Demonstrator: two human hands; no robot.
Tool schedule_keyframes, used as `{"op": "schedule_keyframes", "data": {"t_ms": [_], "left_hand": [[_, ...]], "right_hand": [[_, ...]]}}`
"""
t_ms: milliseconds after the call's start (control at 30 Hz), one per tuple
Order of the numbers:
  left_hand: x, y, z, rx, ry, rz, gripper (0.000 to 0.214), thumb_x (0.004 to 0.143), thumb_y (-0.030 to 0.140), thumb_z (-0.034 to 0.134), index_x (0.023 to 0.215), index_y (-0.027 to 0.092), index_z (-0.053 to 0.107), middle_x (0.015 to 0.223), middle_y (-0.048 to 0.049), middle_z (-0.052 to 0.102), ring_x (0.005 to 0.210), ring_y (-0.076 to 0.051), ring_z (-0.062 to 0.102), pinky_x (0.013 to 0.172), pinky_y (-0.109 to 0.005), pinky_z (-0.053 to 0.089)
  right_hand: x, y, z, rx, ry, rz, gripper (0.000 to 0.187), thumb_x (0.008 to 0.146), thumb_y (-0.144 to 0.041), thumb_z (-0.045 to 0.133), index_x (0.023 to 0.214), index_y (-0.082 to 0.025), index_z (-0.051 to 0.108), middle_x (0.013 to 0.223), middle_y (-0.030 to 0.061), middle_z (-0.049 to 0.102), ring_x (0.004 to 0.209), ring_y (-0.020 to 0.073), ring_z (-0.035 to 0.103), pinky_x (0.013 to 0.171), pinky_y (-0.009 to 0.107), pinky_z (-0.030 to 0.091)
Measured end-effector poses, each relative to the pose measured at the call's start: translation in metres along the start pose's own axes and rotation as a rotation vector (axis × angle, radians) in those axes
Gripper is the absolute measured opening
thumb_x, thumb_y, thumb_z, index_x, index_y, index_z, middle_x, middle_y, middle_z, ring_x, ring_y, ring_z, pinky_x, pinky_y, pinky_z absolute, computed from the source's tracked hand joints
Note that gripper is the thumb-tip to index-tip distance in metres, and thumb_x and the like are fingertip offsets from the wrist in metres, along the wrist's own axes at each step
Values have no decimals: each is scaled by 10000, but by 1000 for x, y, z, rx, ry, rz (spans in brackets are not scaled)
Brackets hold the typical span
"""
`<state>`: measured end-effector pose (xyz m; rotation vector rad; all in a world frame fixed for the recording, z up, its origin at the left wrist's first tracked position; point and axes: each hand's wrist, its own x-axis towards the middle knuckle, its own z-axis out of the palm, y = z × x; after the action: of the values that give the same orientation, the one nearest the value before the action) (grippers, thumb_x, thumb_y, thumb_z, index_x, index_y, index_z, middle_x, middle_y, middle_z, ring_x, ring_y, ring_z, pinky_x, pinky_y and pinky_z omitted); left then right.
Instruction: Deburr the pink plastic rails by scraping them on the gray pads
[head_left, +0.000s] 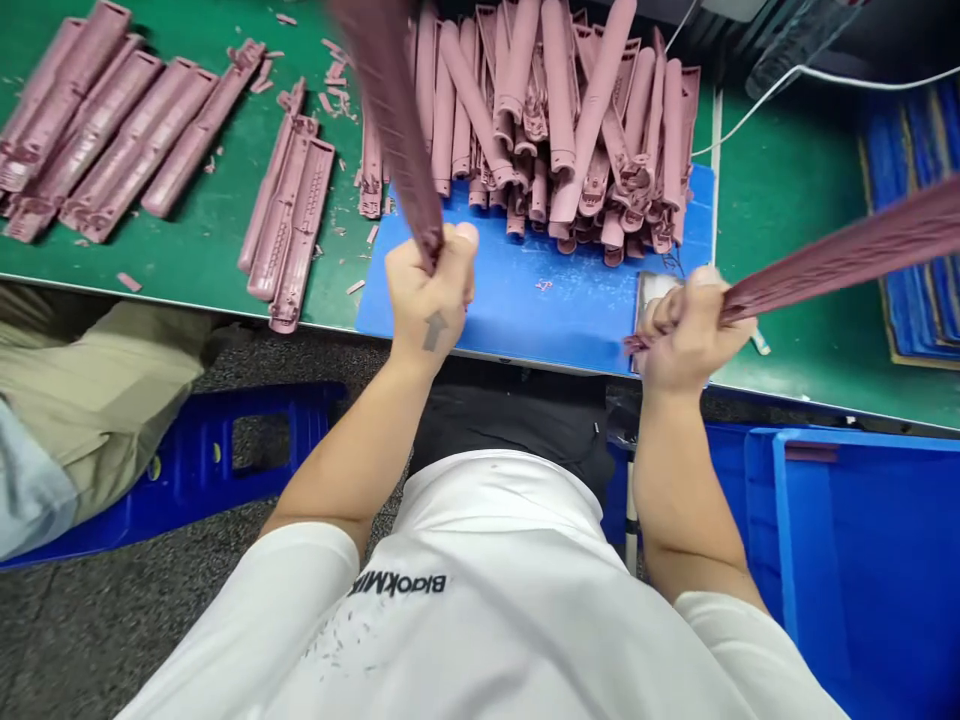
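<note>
Left hand (429, 295) had a tight, fully closed grip on the end of a long pink moulded plastic part (394, 120), blurred, held up over a blue cutting mat (510, 310). Right hand (682, 335) was closed just as firmly on a second pink part (847, 245), which pointed off right past the mat's corner. A heap of similar parts (555, 110) lay on the mat, with more on the green tabletop (202, 240).

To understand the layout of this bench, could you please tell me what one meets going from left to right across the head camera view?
Rows of pink moulded parts → three more pink moulded parts → left hand gripping a pink part → blue mat → right hand gripping another pink part → stacked blue items
</note>
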<state>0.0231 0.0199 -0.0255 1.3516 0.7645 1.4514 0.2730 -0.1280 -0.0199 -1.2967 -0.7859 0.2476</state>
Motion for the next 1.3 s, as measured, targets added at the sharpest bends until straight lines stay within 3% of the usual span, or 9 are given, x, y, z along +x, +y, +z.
{"op": "schedule_keyframes", "data": {"t_ms": [167, 267, 400, 533, 633, 733, 867, 1000, 1300], "left_hand": [[10, 7, -19, -191, 178, -8, 641, 931, 390, 862, 667, 283, 287, 545, 111, 169, 423, -47, 95, 404, -247, 98], [19, 2, -20, -221, 282, 119, 539, 917, 303, 763, 699, 294, 270, 528, 125, 158, 399, -54, 63, 366, -230, 78], [19, -1, -13, -204, 153, 95, 477, 929, 244, 709, 683, 290, 304, 520, 120, 174, 388, -56, 100, 358, -228, 97], [15, 7, -12, -222, 187, 131, 468, 886, 279, 721, 670, 295, 306, 527, 115, 186, 387, -48, 117, 347, -225, 101], [12, 12, -14, -202, 147, 16, 464, 840, 238, 727, 652, 296, 307, 513, 122, 168, 384, -49, 102, 347, -235, 87], [12, 13, -14, -202, 195, 121, 510, 831, 247, 757, 631, 287, 290, 499, 118, 181, 368, -44, 117, 345, -232, 99], [12, 13, -12, -178, 153, 20, 469, 789, 248, 725, 620, 290, 289, 492, 119, 163, 370, -45, 79, 339, -239, 74], [10, 11, -14, -179, 183, 109, 487, 832, 307, 718, 607, 282, 287, 502, 104, 164, 372, -48, 95, 344, -242, 86], [8, 20, -20, -104, 68, -20, 616, 886, 299, 800, 647, 264, 234, 534, 91, 141, 410, -46, 123, 401, -259, 86]], "right_hand": [[6, -5, -19, 32, 189, -77, 671, 1083, -578, 760, 724, -302, 265, 569, -127, 143, 416, 51, 98, 377, 242, 138], [12, -1, -28, 65, 274, -102, 681, 1106, -593, 730, 749, -307, 226, 575, -137, 114, 420, 47, 78, 372, 222, 122], [11, 1, -27, 38, 258, -100, 614, 1107, -467, 705, 761, -302, 225, 572, -140, 128, 416, 44, 65, 373, 206, 130], [7, -1, -26, 14, 283, -150, 533, 1095, -385, 659, 750, -298, 262, 568, -128, 162, 411, 48, 110, 373, 197, 156], [6, -3, -26, 2, 213, -117, 531, 1091, -312, 634, 720, -296, 253, 555, -125, 150, 410, 43, 95, 365, 204, 158], [7, -6, -27, 23, 262, -141, 547, 1109, -358, 636, 730, -302, 245, 567, -129, 132, 428, 38, 77, 363, 203, 157], [8, -11, -27, 24, 233, -55, 551, 1047, -373, 680, 730, -296, 236, 568, -133, 117, 440, 36, 59, 372, 203, 150], [7, -11, -28, -13, 341, -65, 566, 1027, -441, 694, 763, -297, 214, 583, -119, 110, 444, 53, 70, 372, 207, 160], [8, -10, -31, -31, 273, 1, 610, 1075, -445, 716, 705, -282, 259, 577, -91, 140, 452, 57, 110, 394, 231, 179]]}}
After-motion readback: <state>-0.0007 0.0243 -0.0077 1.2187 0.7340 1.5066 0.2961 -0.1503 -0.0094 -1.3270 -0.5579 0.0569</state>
